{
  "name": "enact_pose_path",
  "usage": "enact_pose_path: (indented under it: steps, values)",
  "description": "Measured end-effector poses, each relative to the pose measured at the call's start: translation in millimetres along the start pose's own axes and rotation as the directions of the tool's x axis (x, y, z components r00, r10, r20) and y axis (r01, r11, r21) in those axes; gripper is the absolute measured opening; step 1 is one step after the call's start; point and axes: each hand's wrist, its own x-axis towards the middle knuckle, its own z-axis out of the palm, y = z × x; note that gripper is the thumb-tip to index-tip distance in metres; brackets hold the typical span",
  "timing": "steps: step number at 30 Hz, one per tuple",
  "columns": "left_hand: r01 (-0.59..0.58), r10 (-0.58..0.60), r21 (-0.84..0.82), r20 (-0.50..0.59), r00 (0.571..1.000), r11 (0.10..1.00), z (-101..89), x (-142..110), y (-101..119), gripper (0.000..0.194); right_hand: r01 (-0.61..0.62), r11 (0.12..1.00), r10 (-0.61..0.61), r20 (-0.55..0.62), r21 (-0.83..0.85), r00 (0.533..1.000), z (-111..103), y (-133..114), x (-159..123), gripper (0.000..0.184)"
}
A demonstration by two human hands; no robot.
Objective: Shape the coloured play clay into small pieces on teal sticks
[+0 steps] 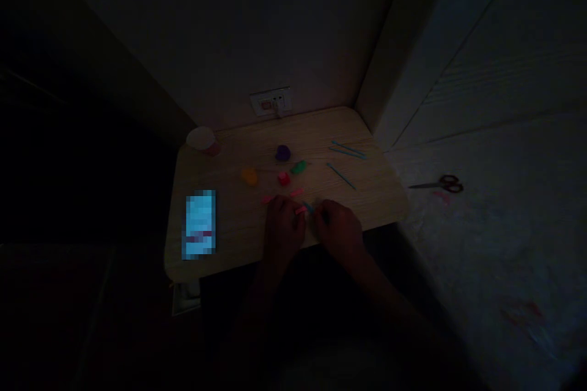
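In dim light, my left hand (285, 226) is closed near the table's front edge, its fingertips on a small pink strip (300, 210). My right hand (338, 226) pinches a thin blue modelling tool (309, 208), whose tip points toward the strip. Two more pink pieces lie just beyond my left hand, one a pink strip (297, 192). Farther back sit a red lump (284, 179), a green lump (298, 167), a purple lump (283, 153) and an orange lump (249, 176), which look like modelling clay.
Several thin blue sticks (342, 176) lie on the right of the wooden table (229, 226). A cup (202, 139) stands at the back left, and a lit, blurred screen (199, 224) lies at the left. Scissors (443, 184) rest on the pale surface to the right. A wall socket (271, 102) is behind.
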Motion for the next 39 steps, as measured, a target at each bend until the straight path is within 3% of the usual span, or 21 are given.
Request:
enact_pose_path:
  steps: [6,12,23,30,39]
  values:
    - [-0.006,0.006,0.004,0.001,1.000,1.000,0.4,-0.1,-0.7,0.013,-0.021,1.000,0.021,-0.027,0.021,0.999,-4.8,2.2,4.8,0.013]
    - [0.007,-0.007,-0.006,0.000,1.000,1.000,-0.5,-0.1,1.8,0.011,0.031,0.999,-0.032,0.011,0.019,0.999,1.4,-0.7,-1.3,0.014]
    - [0.000,0.000,-0.014,0.011,1.000,1.000,0.7,-0.1,0.9,0.012,-0.002,1.000,0.002,-0.018,0.020,1.000,-2.0,-0.3,1.4,0.016]
    - [0.007,-0.007,-0.015,-0.022,1.000,1.000,0.2,-0.3,1.6,0.015,-0.016,1.000,0.017,0.057,-0.009,0.998,0.7,-5.6,-1.8,0.018]
    - [0.002,-0.001,0.032,-0.027,1.000,0.999,-5.5,-4.3,1.1,0.019,-0.064,0.997,0.065,0.039,-0.035,0.997,-5.1,-2.3,1.9,0.018]
